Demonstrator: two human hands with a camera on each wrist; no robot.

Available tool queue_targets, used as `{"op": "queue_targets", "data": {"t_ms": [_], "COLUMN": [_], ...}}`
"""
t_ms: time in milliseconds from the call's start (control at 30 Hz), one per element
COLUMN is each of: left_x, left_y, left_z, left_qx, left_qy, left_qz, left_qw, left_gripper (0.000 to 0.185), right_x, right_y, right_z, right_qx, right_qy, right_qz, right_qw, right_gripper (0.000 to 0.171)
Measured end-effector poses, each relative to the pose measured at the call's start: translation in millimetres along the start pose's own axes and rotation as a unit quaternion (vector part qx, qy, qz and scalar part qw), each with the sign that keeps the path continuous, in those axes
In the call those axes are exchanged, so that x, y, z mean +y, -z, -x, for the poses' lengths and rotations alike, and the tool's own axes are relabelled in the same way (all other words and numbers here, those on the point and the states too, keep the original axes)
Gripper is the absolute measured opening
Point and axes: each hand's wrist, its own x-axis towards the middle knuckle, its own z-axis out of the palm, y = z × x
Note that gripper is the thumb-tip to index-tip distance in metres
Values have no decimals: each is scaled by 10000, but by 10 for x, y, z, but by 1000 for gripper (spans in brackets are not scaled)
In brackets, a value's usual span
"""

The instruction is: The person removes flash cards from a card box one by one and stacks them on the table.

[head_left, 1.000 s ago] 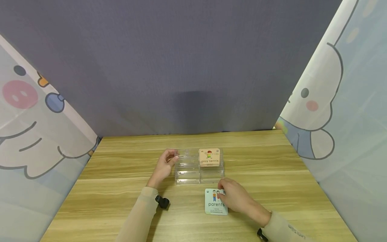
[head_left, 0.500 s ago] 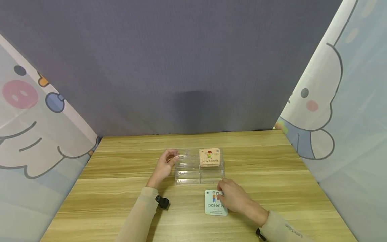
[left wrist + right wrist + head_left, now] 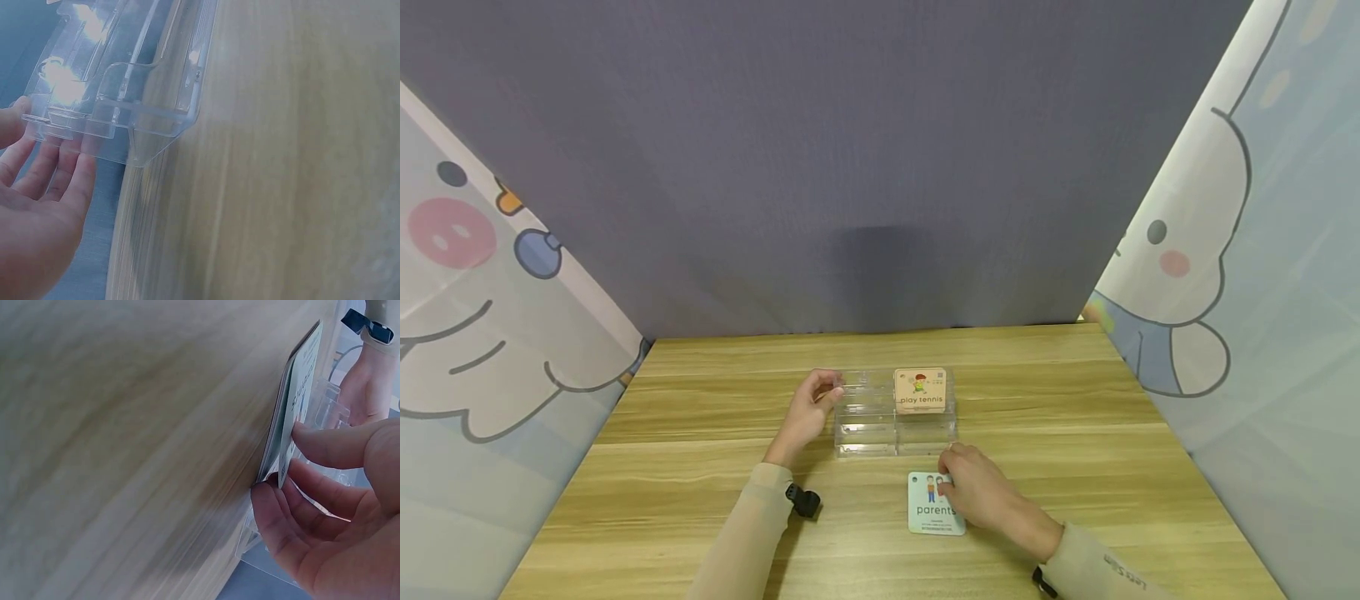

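Note:
A clear tiered acrylic holder (image 3: 880, 421) stands mid-table, with a "play tennis" card (image 3: 920, 390) upright in its back right slot. My left hand (image 3: 829, 392) grips the holder's back left corner. In the left wrist view the thumb and fingers of the left hand (image 3: 47, 144) bracket the holder's (image 3: 131, 87) side wall. In front of the holder lies a small stack of cards topped by a "parents" card (image 3: 931, 508). My right hand (image 3: 951, 473) pinches that card's far right edge. In the right wrist view the right hand (image 3: 281, 464) has its thumb under the card edge (image 3: 299, 387) and its fingers on top.
The wooden table (image 3: 700, 467) ends at a grey backdrop (image 3: 880, 167) behind. Cartoon-printed curtains (image 3: 490, 333) close in on the left and right. A black wrist camera (image 3: 802, 501) sits on my left sleeve.
The right hand has drawn back slightly toward me and settled its fingers on the top card's edge. The left hand and the holder have not moved.

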Motion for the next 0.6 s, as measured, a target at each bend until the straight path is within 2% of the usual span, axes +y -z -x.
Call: {"op": "queue_targets", "data": {"t_ms": [233,600], "left_x": [20,12], "left_y": [-1,-3], "left_z": [3,-3], "left_qx": [18,-5], "left_qy": [77,72], "left_qz": [63,-24], "left_qw": [9999,10000], "left_gripper": [27,29], "right_x": [-3,-7], "right_y": [1,-7], "right_z": [-6,-3], "right_qx": [29,54], "right_qy": [51,176], "right_qz": [3,428], "right_qw": [10000,9989], "right_gripper": [14,16]}}
